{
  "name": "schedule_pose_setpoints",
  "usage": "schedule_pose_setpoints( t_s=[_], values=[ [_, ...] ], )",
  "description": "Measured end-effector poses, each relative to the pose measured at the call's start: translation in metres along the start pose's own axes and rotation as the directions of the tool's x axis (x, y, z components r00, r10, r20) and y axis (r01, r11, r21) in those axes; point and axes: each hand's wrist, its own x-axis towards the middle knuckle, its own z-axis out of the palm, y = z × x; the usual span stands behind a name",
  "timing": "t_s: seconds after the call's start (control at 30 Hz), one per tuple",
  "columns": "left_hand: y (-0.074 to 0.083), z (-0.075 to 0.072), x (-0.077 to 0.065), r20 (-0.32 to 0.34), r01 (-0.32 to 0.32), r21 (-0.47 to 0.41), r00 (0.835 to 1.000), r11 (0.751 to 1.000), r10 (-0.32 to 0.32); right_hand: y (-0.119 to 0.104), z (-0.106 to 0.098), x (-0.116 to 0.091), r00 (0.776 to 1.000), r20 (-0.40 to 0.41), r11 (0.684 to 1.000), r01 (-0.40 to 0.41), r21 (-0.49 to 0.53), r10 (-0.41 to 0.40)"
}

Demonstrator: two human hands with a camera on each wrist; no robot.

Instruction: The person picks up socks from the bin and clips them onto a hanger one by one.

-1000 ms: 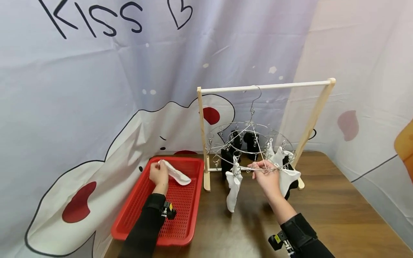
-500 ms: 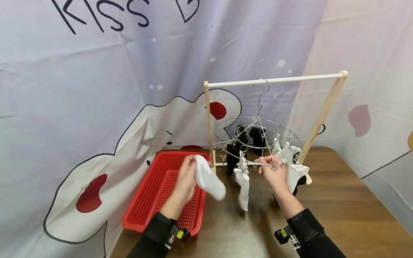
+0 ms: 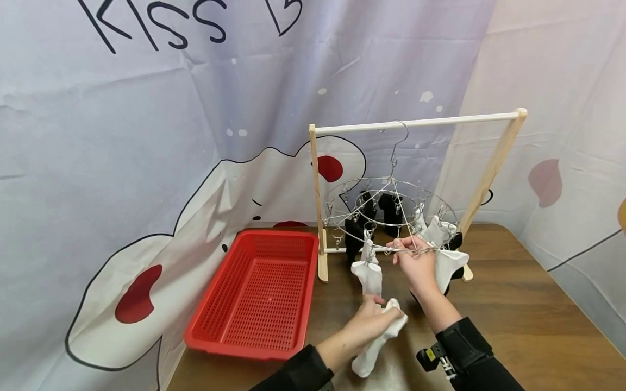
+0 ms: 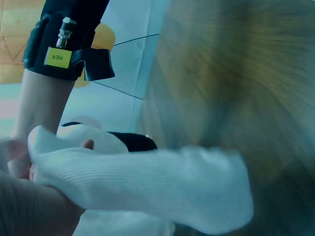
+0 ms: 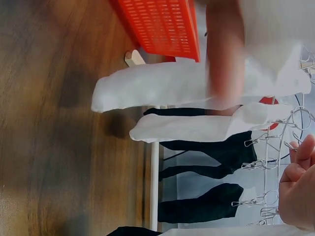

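Note:
My left hand (image 3: pixel 371 320) pinches a white sock (image 3: pixel 369 355) by its cuff end, low in front of the sock hanger (image 3: pixel 391 179). In the left wrist view the ribbed sock (image 4: pixel 147 182) stretches across, its toe away from the hand. My right hand (image 3: pixel 415 266) stays at the hanger's front rim, its fingers curled and pinching at a metal clip; the right wrist view shows these fingers (image 5: pixel 304 160) right at the wire. Left of it hangs a white sock (image 3: pixel 369 277), partly behind my left hand. More white socks (image 3: pixel 450 266) hang to the right, and black socks (image 3: pixel 391 214) at the back.
The red perforated basket (image 3: pixel 251 350) stands on the wooden table (image 3: pixel 528 304), left of the hanger. A wooden rack with a white bar (image 3: pixel 455 121) carries the hanger by its hook. A printed cloth (image 3: pixel 274 81) hangs behind.
My left hand has carried the white sock out of the basket, rightward to the front of the hanger. My right hand keeps its place at the rim. The view has shifted slightly.

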Motion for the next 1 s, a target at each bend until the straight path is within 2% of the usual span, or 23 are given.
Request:
schedule_pose_setpoints(
  t_s=[0.07, 0.13, 0.23, 0.27, 0.33, 0.4, 0.43, 0.47, 0.53, 0.6, 0.67, 0.73, 0.83, 0.9, 1.0],
  values=[
    [0.000, 0.009, 0.005, -0.005, -0.022, 0.088, 1.000, 0.996, 0.023, 0.000, 0.000, 0.000, 1.000, 0.006, 1.000, -0.002, 0.016, 0.002],
    [-0.001, 0.014, 0.012, 0.009, -0.095, 0.189, 0.995, 0.977, 0.095, 0.000, -0.001, -0.001, 1.000, 0.017, 1.000, -0.004, 0.028, 0.003],
    [0.000, 0.019, 0.024, 0.029, -0.218, 0.325, 0.975, 0.920, 0.221, -0.002, -0.002, -0.003, 0.999, 0.032, 1.000, -0.005, 0.030, 0.004],
    [0.000, 0.020, 0.029, 0.030, -0.254, 0.354, 0.965, 0.900, 0.260, -0.003, -0.002, -0.004, 1.000, 0.030, 0.999, -0.007, 0.039, 0.006],
    [0.002, 0.020, 0.039, 0.017, -0.304, 0.375, 0.947, 0.876, 0.322, -0.005, -0.002, -0.005, 0.999, 0.033, 0.999, -0.007, 0.047, 0.006],
    [0.003, 0.018, 0.048, -0.050, -0.337, 0.376, 0.923, 0.863, 0.382, -0.007, -0.001, -0.006, 1.000, 0.031, 0.997, -0.007, 0.073, 0.005],
    [0.003, 0.016, 0.052, -0.097, -0.344, 0.364, 0.910, 0.866, 0.402, -0.008, -0.001, -0.006, 0.999, 0.033, 0.996, -0.007, 0.085, 0.004],
    [0.003, 0.013, 0.056, -0.145, -0.348, 0.348, 0.898, 0.871, 0.416, -0.008, -0.001, -0.007, 0.999, 0.037, 0.996, -0.008, 0.088, 0.005],
    [0.004, 0.008, 0.064, -0.246, -0.338, 0.282, 0.879, 0.898, 0.408, -0.009, 0.000, -0.007, 0.999, 0.048, 0.996, -0.011, 0.084, 0.007],
    [0.005, 0.001, 0.069, -0.315, -0.308, 0.149, 0.886, 0.940, 0.340, -0.008, -0.001, -0.007, 0.998, 0.055, 0.997, -0.015, 0.073, 0.011],
    [0.008, -0.004, 0.073, -0.333, -0.271, -0.017, 0.909, 0.962, 0.250, -0.008, -0.002, -0.007, 0.998, 0.059, 0.998, -0.011, 0.057, 0.007],
    [0.012, -0.007, 0.076, -0.325, -0.234, -0.169, 0.930, 0.957, 0.170, -0.007, -0.002, -0.007, 0.998, 0.059, 0.998, -0.002, 0.056, -0.001],
    [0.017, -0.009, 0.080, -0.296, -0.197, -0.298, 0.949, 0.934, 0.105, -0.006, -0.003, -0.007, 0.998, 0.058, 0.998, 0.011, 0.057, -0.014],
    [0.020, -0.008, 0.082, -0.285, -0.187, -0.338, 0.954, 0.922, 0.089, -0.005, -0.002, -0.007, 0.998, 0.057, 0.998, 0.016, 0.066, -0.019],
    [0.021, -0.007, 0.083, -0.257, -0.204, -0.374, 0.960, 0.905, 0.110, -0.006, -0.002, -0.007, 0.998, 0.058, 0.998, 0.020, 0.066, -0.024]
  ],
)
